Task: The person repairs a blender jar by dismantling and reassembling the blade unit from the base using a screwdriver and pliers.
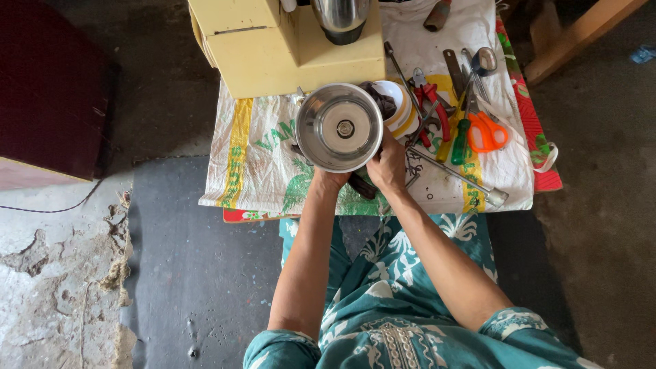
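Head view: both hands, left hand [333,179] and right hand [388,166], grip steel jar [339,127] upright.

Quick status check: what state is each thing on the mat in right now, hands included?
Steel jar: held up, open mouth facing the camera, empty.
Left hand: gripping the jar from below.
Right hand: gripping the jar's side.
Scissors: lying closed.
Pliers: lying flat.
Bowl: upright, holding dark parts.

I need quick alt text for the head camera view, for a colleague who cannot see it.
Seen from above, a person's two hands, left hand and right hand, hold a steel mixer jar, its open mouth up, over a printed sack cloth. Beside it lie red-handled pliers, orange scissors and a green-handled screwdriver, with a pale yellow appliance behind.
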